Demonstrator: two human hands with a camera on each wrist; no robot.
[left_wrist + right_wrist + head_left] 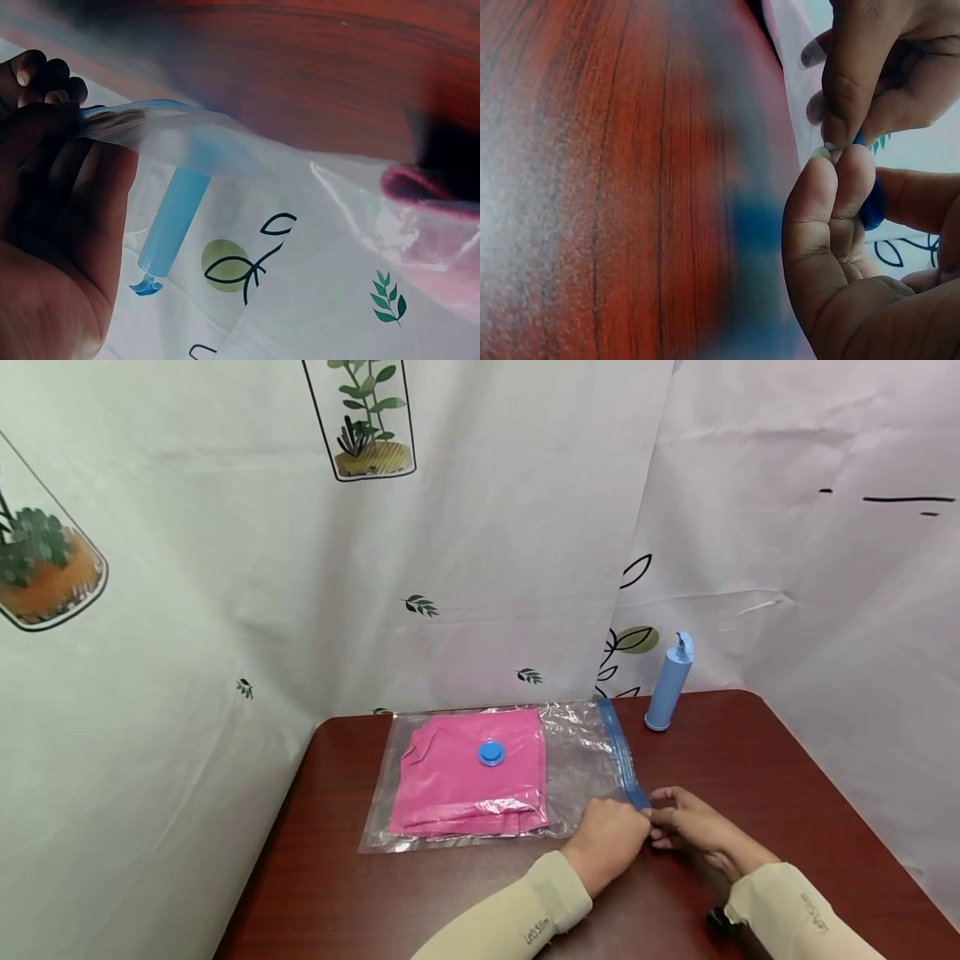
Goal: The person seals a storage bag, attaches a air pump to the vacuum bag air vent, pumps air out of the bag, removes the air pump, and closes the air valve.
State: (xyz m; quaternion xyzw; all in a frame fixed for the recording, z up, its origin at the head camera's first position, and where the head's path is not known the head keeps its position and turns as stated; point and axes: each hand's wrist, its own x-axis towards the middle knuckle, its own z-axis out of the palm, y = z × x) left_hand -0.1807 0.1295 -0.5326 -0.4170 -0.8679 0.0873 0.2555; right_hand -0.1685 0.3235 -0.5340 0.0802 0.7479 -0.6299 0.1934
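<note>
A clear vacuum storage bag lies flat on the table, with a folded pink cloth inside it and a round blue valve on top. Along its right edge runs a blue zip strip. My left hand pinches the bag's near right corner, by the end of the strip. In the left wrist view the plastic rises from the left hand's fingers. Meeting it from the right, my right hand pinches the same corner between thumb and finger. In the right wrist view the fingertips of both hands touch there.
Behind the zip strip, a light blue hand pump stands upright near the table's back right. The dark red wooden table meets a white printed cloth backdrop at the back and sides.
</note>
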